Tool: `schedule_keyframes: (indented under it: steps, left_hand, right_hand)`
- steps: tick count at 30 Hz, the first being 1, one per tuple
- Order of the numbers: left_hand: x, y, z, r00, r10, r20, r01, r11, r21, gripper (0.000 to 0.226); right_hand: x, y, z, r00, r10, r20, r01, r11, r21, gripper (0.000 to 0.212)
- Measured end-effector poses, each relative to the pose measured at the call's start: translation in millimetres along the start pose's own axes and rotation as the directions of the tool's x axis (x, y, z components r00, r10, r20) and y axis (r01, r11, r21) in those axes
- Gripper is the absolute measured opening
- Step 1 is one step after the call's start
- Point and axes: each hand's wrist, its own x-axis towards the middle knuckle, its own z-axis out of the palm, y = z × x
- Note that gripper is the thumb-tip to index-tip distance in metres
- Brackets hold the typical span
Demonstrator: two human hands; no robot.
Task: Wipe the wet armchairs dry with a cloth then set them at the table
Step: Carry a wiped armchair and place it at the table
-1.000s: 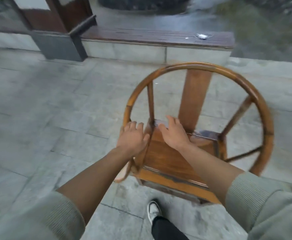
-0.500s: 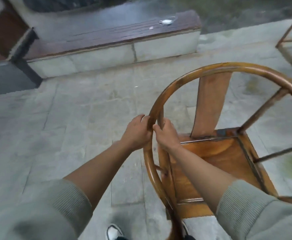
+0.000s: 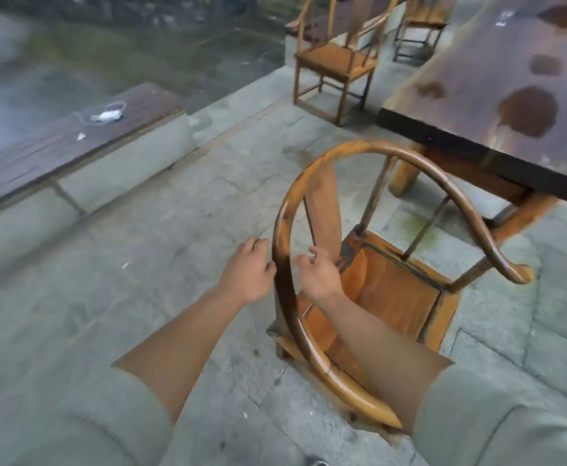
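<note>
A glossy orange-brown wooden armchair (image 3: 389,290) with a curved horseshoe rail stands on grey stone paving, just beside the corner of a dark, water-spotted table (image 3: 497,95). The left hand (image 3: 247,274) and right hand (image 3: 319,275) flank the rail, fingers loosely spread, gripping nothing.

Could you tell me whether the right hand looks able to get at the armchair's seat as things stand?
Probably yes. The right hand already reaches inside the curved rail, just above the seat, with fingers open and nothing lying between them.
</note>
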Motion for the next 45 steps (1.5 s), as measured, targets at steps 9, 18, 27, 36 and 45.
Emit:
schedule_keyframes:
  steps: [9,18,27,36,45]
  left_hand:
    - [162.8,-6.7,-52.9,0.935,0.349,0.067,-0.352,0.935,0.042,0.049]
    - [334.7,3.1,-72.4,0.600,0.724,0.339,-0.786,0.613,0.081,0.081]
    - [436.2,73.9,-26.4,-0.034,0.835,0.549,-0.996,-0.076,0.054,0.051]
    - [454.6,123.1,-38.4,-0.426,0.566,0.706,-0.840,-0.537,-0.076,0.018]
    - [478.7,182.5,-12.5,-0.543,0.225,0.809,-0.626,-0.750,-0.212,0.018]
  right_hand:
    - [108.8,-84.0,-1.9,0.953,0.028,-0.301,0.021,0.987,0.158,0.046]
    - [171.4,-120.7,9.7,0.855,0.264,-0.446,-0.227,0.964,0.135,0.066]
    - [211.1,-152.7,36.1,0.547,0.523,-0.654,-0.616,0.780,0.109,0.059]
    - [195.8,-154.0,47.0,0.351,0.699,-0.623,-0.757,0.603,0.250,0.032]
    - [201.6,-149.1,51.7,0.216,0.645,-0.733,-0.850,0.494,0.184,0.034]
